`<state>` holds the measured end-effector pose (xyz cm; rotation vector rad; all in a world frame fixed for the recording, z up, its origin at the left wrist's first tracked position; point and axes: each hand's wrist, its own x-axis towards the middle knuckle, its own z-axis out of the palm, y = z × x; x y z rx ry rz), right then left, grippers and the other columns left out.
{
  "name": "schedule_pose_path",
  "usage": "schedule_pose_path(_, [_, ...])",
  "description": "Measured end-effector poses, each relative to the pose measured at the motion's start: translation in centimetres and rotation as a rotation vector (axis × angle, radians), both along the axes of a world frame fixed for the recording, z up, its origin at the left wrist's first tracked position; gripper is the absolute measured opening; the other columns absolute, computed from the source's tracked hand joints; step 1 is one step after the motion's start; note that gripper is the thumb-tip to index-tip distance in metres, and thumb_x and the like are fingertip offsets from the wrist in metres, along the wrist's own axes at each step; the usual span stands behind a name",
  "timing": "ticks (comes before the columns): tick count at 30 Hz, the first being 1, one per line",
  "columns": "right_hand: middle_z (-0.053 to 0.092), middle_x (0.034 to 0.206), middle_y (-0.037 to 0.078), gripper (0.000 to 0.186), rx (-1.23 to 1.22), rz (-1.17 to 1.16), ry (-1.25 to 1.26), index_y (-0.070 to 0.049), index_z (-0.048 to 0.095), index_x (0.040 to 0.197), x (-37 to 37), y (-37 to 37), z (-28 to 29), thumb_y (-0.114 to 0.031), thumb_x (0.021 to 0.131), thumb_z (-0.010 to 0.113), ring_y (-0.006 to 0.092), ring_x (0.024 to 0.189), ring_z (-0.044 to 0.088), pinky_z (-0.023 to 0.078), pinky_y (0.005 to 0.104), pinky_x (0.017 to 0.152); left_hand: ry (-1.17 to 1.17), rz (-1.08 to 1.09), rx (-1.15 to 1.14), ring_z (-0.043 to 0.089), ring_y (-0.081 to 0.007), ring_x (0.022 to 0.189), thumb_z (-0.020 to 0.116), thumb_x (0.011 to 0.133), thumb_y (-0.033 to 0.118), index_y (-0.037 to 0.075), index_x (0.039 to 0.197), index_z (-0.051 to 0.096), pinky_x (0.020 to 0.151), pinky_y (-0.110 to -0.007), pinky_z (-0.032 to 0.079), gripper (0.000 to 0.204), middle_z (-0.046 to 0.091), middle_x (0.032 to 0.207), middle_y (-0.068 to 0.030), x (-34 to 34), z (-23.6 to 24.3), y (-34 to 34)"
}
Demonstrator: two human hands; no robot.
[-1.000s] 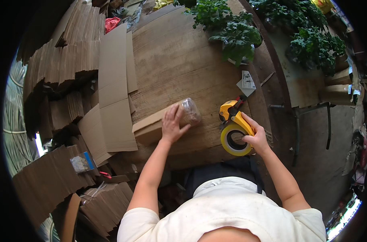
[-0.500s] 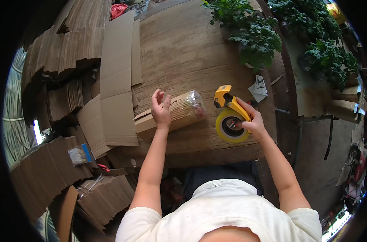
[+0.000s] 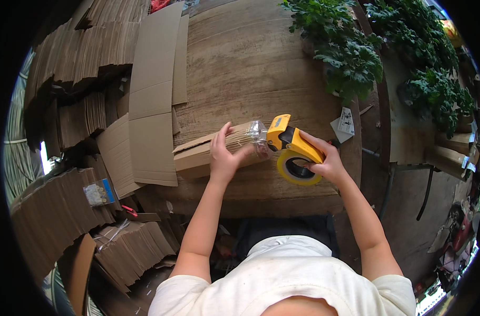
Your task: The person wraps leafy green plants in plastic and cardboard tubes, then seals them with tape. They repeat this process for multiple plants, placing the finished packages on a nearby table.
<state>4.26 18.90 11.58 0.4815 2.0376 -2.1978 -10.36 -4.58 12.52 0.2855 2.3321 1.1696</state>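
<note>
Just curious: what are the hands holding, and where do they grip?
Right hand grips the yellow tape dispenser by its handle; left hand presses down on the small cardboard box.

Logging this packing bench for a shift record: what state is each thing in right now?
Left hand: pressed flat on the folded brown cardboard box.
Right hand: gripping the yellow tape dispenser, its nose at the box's end.
Flat cardboard sheet: unfolded on the wooden table.
</note>
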Motion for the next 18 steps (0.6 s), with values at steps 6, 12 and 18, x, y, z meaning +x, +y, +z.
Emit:
schedule_pose_path(6, [0.051, 0.128, 0.009, 0.079, -0.171, -0.166, -0.125, -0.006, 0.045, 0.135, 0.6, 0.0, -0.6, 0.003, 0.057, 0.054, 0.0158, 0.117, 0.048, 0.034, 0.0244, 0.098, 0.731, -0.575, -0.572, 0.014, -0.0403, 0.135, 0.089, 0.042, 0.044, 0.018, 0.146, 0.005, 0.11, -0.055, 0.015, 0.136, 0.014, 0.146, -0.0206, 0.3, -7.6, -4.4])
schedule_pose_path(12, [0.05, 0.13, 0.01, 0.082, -0.217, -0.224, -0.1, -0.002, 0.043, 0.135, -0.3, -0.6, -1.5, -0.002, 0.054, 0.057, 0.0162, 0.118, 0.047, 0.033, 0.0245, 0.1, -0.235, -0.786, -0.38, 0.033, -0.0291, 0.13, 0.089, 0.045, 0.027, 0.017, 0.144, 0.019, 0.108, -0.04, 0.028, 0.122, 0.038, 0.138, -0.0175, -14.9, -4.4, 0.2])
schedule_pose_path(18, [0.047, 0.133, 0.01, 0.08, -0.265, -0.289, -0.106, -0.002, 0.039, 0.138, -1.1, -1.0, -2.4, 0.001, 0.06, 0.056, 0.015, 0.119, 0.047, 0.038, 0.0236, 0.096, -0.436, -0.764, -0.293, 0.041, -0.0279, 0.125, 0.087, 0.044, 0.031, 0.024, 0.143, 0.026, 0.106, -0.038, 0.033, 0.117, 0.045, 0.135, -0.012, -17.1, -5.7, 0.6])
